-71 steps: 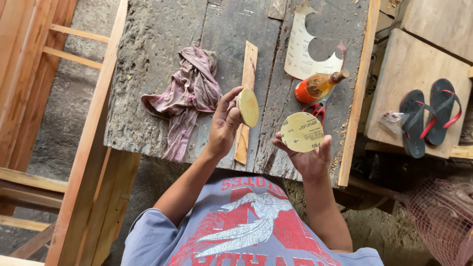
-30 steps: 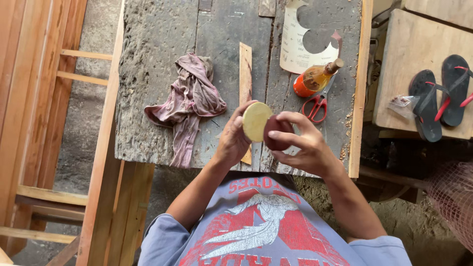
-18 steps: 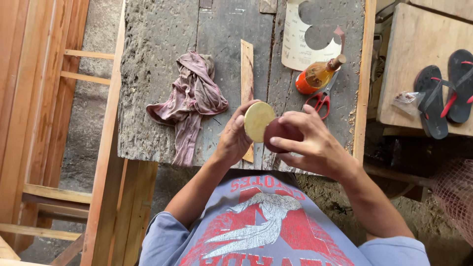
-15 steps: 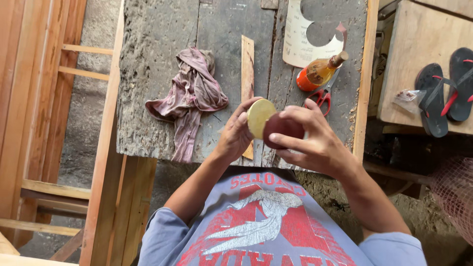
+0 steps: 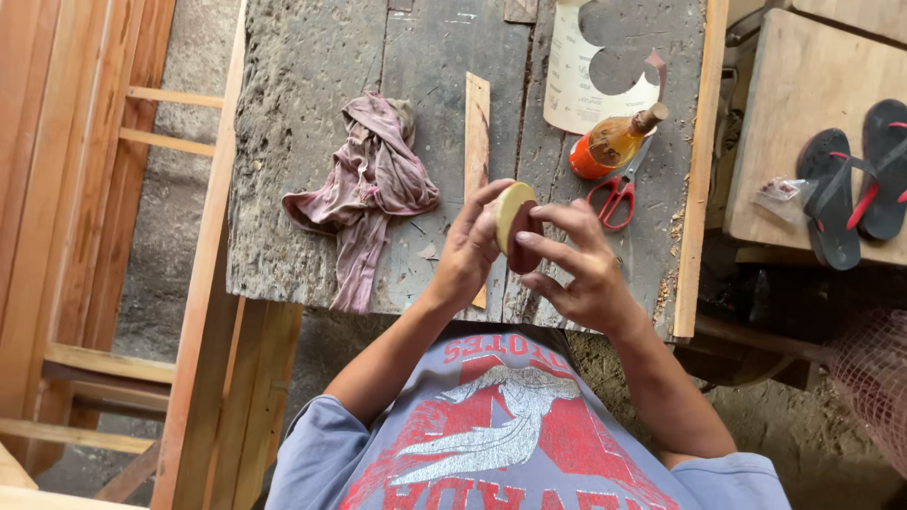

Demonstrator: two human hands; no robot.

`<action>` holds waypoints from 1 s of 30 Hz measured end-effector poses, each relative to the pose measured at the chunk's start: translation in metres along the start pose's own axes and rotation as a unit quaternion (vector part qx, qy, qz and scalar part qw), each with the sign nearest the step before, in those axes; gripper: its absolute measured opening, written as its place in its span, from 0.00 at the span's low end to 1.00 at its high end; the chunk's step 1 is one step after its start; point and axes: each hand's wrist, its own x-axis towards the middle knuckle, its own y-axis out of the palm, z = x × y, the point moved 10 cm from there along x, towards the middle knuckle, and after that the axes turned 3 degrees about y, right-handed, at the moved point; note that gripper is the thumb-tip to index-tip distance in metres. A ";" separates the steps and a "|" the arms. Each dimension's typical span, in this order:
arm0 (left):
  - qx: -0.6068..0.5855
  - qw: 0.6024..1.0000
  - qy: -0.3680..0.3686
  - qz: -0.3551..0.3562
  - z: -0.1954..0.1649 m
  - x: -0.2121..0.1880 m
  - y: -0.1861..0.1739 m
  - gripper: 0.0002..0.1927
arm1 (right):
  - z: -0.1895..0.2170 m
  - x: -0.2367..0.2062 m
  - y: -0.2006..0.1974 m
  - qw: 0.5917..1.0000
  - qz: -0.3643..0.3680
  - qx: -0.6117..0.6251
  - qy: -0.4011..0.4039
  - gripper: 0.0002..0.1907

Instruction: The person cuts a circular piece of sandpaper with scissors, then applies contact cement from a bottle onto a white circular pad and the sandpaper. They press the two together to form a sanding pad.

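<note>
Above the near edge of the desk, both hands meet around two round discs held face to face. A pale wooden disc stands on edge in the left hand, thumb and fingers curled about its rim. A dark reddish disc lies pressed flat against it, and the right hand pinches that one with its fingers spread across the back.

Just beyond the pale wooden disc a narrow wooden strip lies lengthwise on the rough grey planks. Left of the discs sits a crumpled mauve rag. Right of them lie red-handled scissors, then an amber bottle on its side, and farther off a cream sheet with round holes cut from it.

Beside the scissors a raised wooden batten runs along the desk's right edge. Beyond it a lower wooden stand carries a pair of flip-flops. Timber frames lean left of the rag, over bare ground.
</note>
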 end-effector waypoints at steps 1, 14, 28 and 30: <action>0.014 1.000 0.001 0.010 0.003 0.000 0.004 0.31 | 0.002 0.002 0.001 1.000 0.005 0.007 0.011 0.22; 0.163 0.985 0.028 0.042 -0.007 -0.004 0.013 0.35 | 0.023 0.012 -0.010 0.999 -0.038 -0.012 0.001 0.21; 0.196 0.979 0.029 0.037 -0.002 -0.009 0.006 0.35 | -0.001 0.004 -0.006 0.987 -0.082 0.057 0.129 0.18; 0.190 0.979 0.040 0.060 -0.003 -0.009 0.011 0.35 | -0.004 0.001 -0.007 0.981 -0.088 0.046 0.164 0.19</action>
